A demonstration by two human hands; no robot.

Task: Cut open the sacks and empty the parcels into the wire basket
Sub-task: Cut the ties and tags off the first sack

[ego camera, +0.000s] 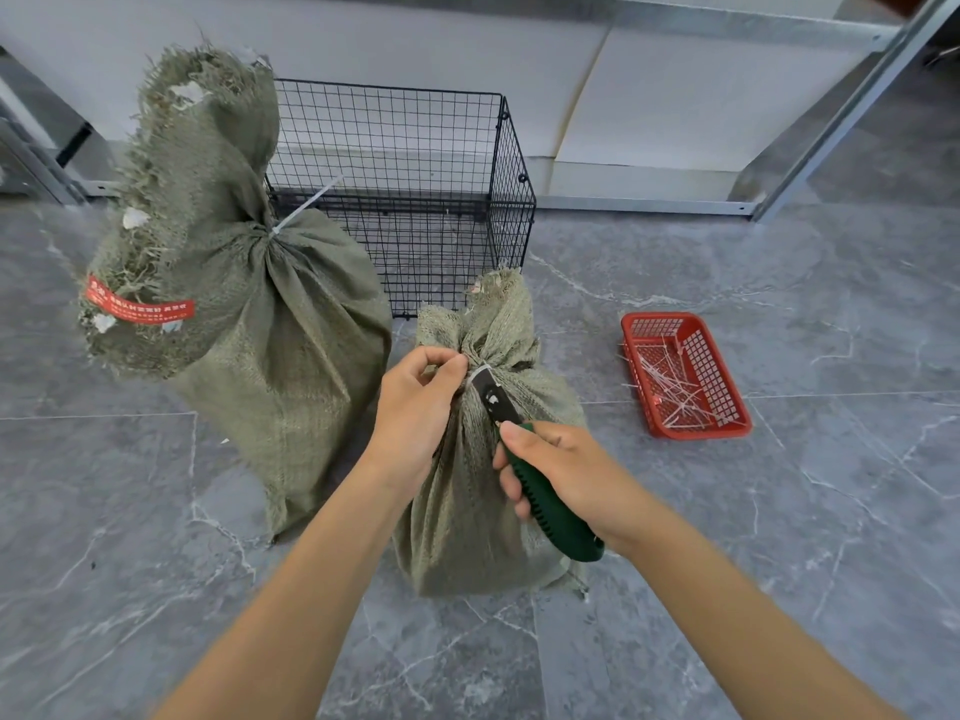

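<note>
So we're looking down at the smaller olive-green woven sack, standing upright on the grey marble-look tile floor right in front of us, just ahead of the black wire basket. Its neck is bunched and cinched w/ a thin white zip tie. Our left hand comes at that neck from the left: fingers curled in, thumb and forefinger pinching the gathered fabric right beside the tie. Our right hand is wrapped round the dark green ribbed handle of a utility knife, thumb laid along the top and the other fingers curled underneath. The knife's black metal head points up and left, and the blade tip sits against the tie. The bigger olive-green woven sack stands to the left by the basket's front-left corner. Can't tell if it's actually touching the wire. It's tied shut too, w/ a second white zip tie, and its frayed top flops over w/ a red printed label stuck on it. Off to the right, well apart from both sacks, a red plastic mesh tray sits on the floor holding a heap of loose white ties. Behind the basket — a grey metal rack frame and pale panels.
</note>
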